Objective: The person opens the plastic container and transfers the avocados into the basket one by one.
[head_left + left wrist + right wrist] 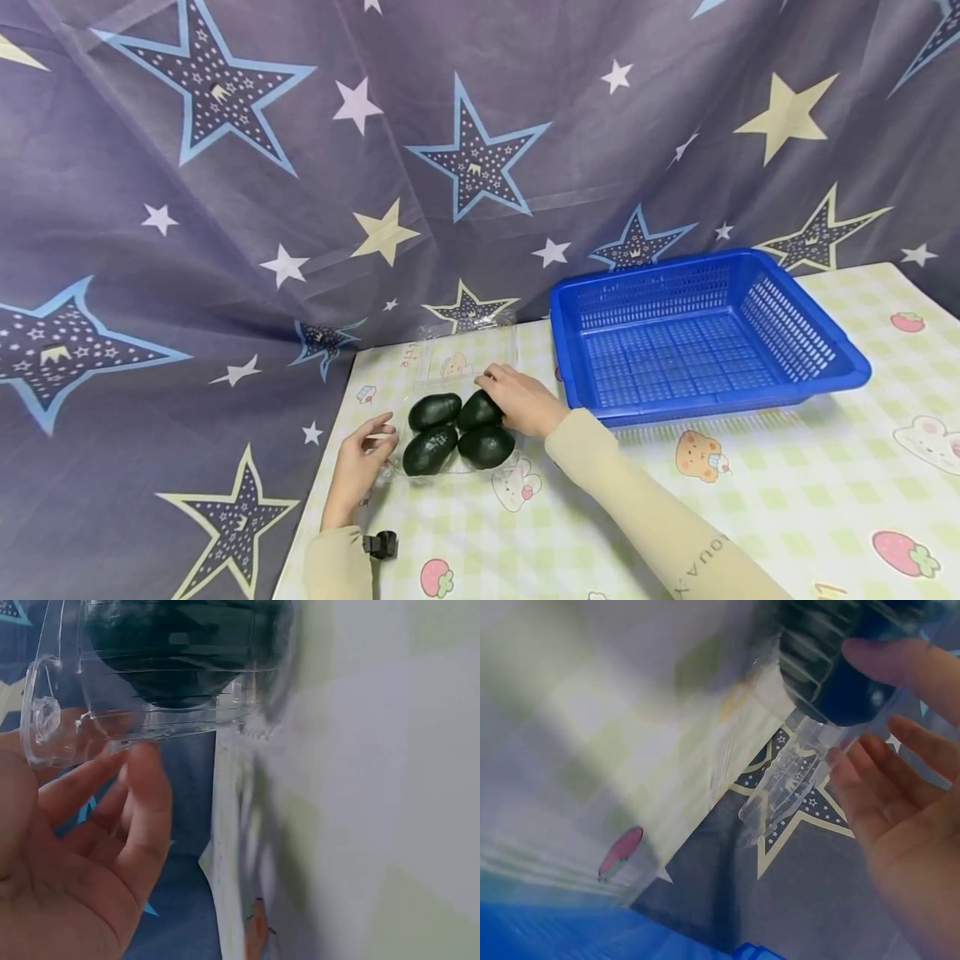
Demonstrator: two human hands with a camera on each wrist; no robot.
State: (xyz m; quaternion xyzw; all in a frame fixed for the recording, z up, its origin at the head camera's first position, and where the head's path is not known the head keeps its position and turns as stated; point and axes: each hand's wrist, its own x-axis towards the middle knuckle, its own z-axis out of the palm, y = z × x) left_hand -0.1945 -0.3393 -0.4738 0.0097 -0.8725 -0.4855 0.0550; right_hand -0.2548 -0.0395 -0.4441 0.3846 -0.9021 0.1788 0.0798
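Note:
Several dark green avocados (486, 447) lie in a clear plastic clamshell box (450, 476) whose lid (467, 354) stands folded back. My left hand (363, 458) is at the box's left side, thumb and fingers pinching its rim (180, 731). One avocado (187, 652) shows through the wall in the left wrist view. My right hand (522, 402) reaches over the far right avocado (478, 411). In the right wrist view its thumb (881, 660) touches an avocado (832, 682), while the other fingers spread loosely on the far side.
A blue plastic basket (667, 410) with slotted walls stands on the table to the right of the box. The checked tablecloth (600, 533) carries printed animals and strawberries. A star-patterned curtain (480, 50) hangs behind and on the left.

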